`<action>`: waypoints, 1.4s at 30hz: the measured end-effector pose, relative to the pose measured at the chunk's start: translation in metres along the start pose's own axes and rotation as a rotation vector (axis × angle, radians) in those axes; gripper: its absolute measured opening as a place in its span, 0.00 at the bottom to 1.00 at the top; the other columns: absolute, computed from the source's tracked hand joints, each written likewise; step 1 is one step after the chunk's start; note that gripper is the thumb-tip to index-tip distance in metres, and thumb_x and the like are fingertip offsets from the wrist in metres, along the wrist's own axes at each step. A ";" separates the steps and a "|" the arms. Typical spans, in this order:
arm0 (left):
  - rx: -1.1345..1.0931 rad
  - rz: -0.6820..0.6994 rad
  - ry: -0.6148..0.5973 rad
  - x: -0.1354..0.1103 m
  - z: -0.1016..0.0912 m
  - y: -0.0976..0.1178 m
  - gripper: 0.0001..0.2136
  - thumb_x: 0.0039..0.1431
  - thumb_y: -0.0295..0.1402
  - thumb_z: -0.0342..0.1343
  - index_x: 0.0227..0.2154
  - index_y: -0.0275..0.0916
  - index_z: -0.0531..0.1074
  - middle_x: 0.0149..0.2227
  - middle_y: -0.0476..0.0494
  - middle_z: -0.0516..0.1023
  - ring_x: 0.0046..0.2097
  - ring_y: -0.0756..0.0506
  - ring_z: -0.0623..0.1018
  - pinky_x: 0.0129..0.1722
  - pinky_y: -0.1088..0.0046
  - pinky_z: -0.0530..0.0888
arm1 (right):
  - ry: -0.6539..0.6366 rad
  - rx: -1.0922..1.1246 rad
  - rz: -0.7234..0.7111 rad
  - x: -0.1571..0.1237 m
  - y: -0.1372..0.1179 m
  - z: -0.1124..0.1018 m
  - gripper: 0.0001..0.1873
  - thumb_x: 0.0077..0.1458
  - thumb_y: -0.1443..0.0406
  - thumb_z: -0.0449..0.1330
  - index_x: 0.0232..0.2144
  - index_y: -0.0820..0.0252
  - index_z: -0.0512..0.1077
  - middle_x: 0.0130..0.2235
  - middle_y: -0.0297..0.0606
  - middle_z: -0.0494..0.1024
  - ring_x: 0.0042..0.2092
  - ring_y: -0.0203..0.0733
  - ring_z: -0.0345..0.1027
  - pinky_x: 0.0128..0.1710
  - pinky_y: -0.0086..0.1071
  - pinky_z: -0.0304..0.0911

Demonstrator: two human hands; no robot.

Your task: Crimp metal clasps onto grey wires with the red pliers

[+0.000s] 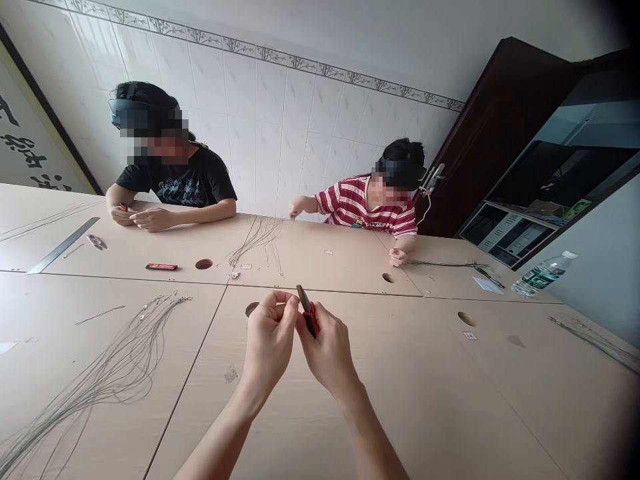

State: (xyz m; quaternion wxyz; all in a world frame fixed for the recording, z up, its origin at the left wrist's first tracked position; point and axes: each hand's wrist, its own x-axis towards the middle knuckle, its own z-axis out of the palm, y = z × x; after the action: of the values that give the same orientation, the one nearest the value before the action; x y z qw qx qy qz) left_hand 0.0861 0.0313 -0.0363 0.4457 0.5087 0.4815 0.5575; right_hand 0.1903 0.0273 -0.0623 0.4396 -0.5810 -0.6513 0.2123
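Nearest to me are the two bare forearms [220,427], reaching over the tan tabletop [400,400] to hands that work close together above it. I record the right hand [327,343] as wrapped around red-and-black-handled pliers [309,313], fingers closed on the grips, steel nose angled up and away from me. The left hand [270,327] is curled, thumb and forefinger brought together just beside the pliers; I cannot tell whether a fine piece sits in that pinch. A bundle of thin grey cords [107,373] lies fanned out on the tabletop to the left, well apart from both hands. In my judgement, sound handling here calls for the hands braced against each other, the pinch set close to the working point, and fingertips clear of the steel nose. I advise light, gradual pressure, since anything small enough to hide there could slip or bend under a sudden squeeze.
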 end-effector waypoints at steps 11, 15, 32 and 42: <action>0.220 -0.022 -0.177 0.004 -0.009 0.001 0.17 0.60 0.42 0.52 0.19 0.40 0.59 0.18 0.57 0.49 0.21 0.53 0.50 0.19 0.77 0.49 | 0.048 0.010 0.013 0.002 0.004 -0.008 0.17 0.61 0.57 0.51 0.23 0.54 0.54 0.21 0.28 0.60 0.23 0.36 0.52 0.23 0.28 0.47; 0.232 -0.048 -0.267 0.004 -0.010 -0.001 0.20 0.61 0.45 0.50 0.19 0.41 0.54 0.20 0.56 0.48 0.22 0.53 0.50 0.20 0.77 0.49 | 0.049 0.000 -0.017 0.003 0.007 -0.009 0.16 0.61 0.58 0.51 0.23 0.55 0.57 0.21 0.28 0.62 0.23 0.36 0.53 0.23 0.28 0.48; 0.223 -0.016 -0.359 0.001 -0.018 0.000 0.17 0.64 0.44 0.46 0.44 0.39 0.73 0.18 0.58 0.45 0.20 0.51 0.46 0.18 0.75 0.47 | 0.058 -0.055 -0.012 0.007 0.010 -0.018 0.11 0.59 0.59 0.52 0.27 0.56 0.64 0.22 0.29 0.65 0.24 0.37 0.57 0.25 0.28 0.53; 0.153 0.095 -0.244 0.001 -0.022 -0.001 0.11 0.56 0.40 0.56 0.33 0.40 0.80 0.18 0.54 0.56 0.19 0.51 0.56 0.17 0.76 0.55 | 0.034 0.035 0.002 0.006 0.007 -0.022 0.08 0.57 0.61 0.53 0.27 0.56 0.64 0.21 0.28 0.62 0.24 0.36 0.53 0.24 0.28 0.52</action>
State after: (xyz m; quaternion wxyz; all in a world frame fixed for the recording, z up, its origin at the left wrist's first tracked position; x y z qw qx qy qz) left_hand 0.0636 0.0307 -0.0375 0.4341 0.6272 0.4402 0.4737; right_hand 0.2126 0.0289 -0.0542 0.4607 -0.5772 -0.6393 0.2142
